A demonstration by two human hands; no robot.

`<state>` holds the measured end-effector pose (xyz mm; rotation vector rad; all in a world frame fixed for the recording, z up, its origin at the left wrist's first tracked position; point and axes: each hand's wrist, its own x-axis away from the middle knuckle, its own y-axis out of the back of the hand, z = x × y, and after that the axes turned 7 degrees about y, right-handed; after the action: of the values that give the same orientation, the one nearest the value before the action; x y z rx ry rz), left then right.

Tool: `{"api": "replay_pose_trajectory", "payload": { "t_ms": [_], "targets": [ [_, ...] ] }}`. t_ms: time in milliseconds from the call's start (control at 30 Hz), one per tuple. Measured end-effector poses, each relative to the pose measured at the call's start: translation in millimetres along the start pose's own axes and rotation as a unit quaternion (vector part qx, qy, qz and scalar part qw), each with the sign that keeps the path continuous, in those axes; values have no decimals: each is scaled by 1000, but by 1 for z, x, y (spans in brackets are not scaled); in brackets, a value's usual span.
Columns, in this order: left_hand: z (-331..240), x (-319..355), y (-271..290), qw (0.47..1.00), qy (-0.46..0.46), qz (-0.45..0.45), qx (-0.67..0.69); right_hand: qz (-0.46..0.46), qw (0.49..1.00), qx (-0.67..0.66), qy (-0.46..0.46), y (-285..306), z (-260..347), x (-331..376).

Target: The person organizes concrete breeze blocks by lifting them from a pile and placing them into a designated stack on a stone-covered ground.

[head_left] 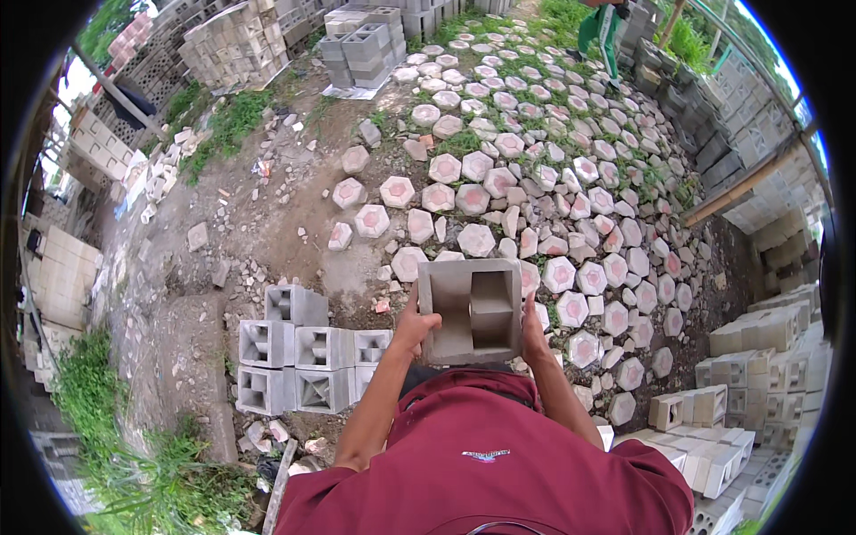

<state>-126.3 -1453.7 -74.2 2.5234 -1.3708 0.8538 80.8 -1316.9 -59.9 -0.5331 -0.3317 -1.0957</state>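
Note:
A grey hollow concrete block [448,353] is held up in front of my body, its open cavities facing me. My left hand [413,326] grips its left side, with the thumb over the near face. On the opposite side my right hand [533,328] presses against the block, its fingers partly hidden behind it. To the left on the ground stands a small stack of grey hollow concrete blocks [294,348], with one block [308,306] on the far side of the stack.
Hexagonal paving stones [473,198] with pinkish centres spread ahead and right, among rubble and grass. Pale blocks [713,455] are piled at lower right. Further stacks [364,49] stand at the back. A person in green trousers [599,40] is at the far right. A wooden pole [740,185] juts in at right.

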Motion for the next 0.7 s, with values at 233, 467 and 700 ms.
{"api": "replay_pose_trajectory", "payload": {
  "t_ms": [233, 467, 700],
  "targets": [
    [-55, -36, -67, 981, 88, 137, 101, -29, 976, 42, 210, 50, 61, 1],
    [-117, -108, -126, 977, 31, 204, 46, -127, 973, 3, 194, 69, 94, -30],
    [-177, -212, -179, 972, 18, 235, 11, -227, 958, -5, 174, 80, 139, -132]
  ]
}}
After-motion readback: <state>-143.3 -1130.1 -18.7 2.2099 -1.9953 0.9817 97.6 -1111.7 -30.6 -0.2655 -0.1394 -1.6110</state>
